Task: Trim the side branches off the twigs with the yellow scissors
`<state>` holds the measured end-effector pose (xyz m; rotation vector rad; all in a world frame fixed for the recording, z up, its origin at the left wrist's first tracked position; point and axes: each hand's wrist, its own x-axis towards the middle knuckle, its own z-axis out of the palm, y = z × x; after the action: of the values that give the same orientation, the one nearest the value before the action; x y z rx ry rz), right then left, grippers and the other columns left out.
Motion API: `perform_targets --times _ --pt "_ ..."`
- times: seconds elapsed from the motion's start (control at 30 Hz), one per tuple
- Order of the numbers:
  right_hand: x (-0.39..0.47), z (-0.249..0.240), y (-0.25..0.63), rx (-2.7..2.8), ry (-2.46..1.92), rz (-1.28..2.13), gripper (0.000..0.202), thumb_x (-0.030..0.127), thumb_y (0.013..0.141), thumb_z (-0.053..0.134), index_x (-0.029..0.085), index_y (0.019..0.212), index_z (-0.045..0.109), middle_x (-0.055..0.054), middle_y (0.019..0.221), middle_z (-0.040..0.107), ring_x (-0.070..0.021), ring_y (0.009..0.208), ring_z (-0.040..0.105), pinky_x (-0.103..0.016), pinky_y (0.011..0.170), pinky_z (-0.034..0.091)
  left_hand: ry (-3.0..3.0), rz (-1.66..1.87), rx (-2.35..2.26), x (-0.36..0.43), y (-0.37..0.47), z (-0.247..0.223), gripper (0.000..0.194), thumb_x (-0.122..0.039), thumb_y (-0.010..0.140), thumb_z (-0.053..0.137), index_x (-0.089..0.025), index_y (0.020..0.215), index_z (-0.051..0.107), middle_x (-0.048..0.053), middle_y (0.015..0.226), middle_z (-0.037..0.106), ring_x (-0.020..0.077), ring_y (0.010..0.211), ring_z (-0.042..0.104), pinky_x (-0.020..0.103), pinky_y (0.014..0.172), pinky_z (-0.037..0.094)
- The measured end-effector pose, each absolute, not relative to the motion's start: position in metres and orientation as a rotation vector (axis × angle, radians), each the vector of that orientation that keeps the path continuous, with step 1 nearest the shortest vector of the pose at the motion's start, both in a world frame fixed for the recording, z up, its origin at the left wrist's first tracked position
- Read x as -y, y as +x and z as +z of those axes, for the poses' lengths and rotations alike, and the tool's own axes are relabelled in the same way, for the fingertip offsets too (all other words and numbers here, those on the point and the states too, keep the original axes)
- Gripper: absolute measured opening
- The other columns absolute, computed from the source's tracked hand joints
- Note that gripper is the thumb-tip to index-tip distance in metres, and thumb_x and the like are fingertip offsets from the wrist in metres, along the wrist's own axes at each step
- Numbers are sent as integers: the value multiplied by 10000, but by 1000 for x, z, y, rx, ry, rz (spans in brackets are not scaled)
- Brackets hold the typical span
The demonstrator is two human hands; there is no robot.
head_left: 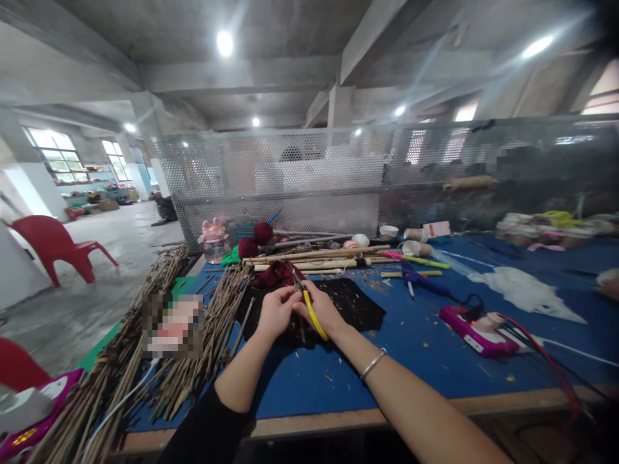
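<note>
My right hand [323, 310] is wrapped round yellow-handled scissors [315, 316], their dark metal blades pointing up and away from me. My left hand [277, 312] meets it, with thumb and fingers pinched together. What the left fingers hold is too small and hidden to make out. Both hands are over a black cloth [360, 306] littered with small pale scraps. Just beyond the fingertips lies a bundle of dark red yarn [273, 274]. A pile of thin brown twigs [220, 322] is to the left of my left hand.
Bamboo sticks [309, 263] and red yarn balls [264, 232] lie at the back, before a perforated metal screen [271, 167]. A blue glue gun [425, 281] and a magenta power strip [476, 332] are on the right. White plastic [527, 293] lies beyond them. A red chair [60, 241] stands left.
</note>
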<state>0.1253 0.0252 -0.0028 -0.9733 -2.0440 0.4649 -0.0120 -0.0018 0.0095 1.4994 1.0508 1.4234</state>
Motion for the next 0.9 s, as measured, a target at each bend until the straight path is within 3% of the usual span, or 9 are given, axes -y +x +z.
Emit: perform_targets --times 0.4,0.9 --pt "-29 -7 126 2030 -1053 467 385 457 749 572 168 1002 544 -30 706 615 -139 574 534 -213 556 400 1479 1407 -1095 -6 -16 1 281 -342 708 584 -123 843 698 52 737 680 155 643 577 230 585 444" --pt "-34 -9 129 2040 -1074 437 398 471 750 573 185 1026 560 -24 685 627 -148 583 561 -213 554 393 1471 1402 -1088 -2 -14 8 302 -384 693 603 -121 811 694 37 672 665 130 570 557 215 538 431"
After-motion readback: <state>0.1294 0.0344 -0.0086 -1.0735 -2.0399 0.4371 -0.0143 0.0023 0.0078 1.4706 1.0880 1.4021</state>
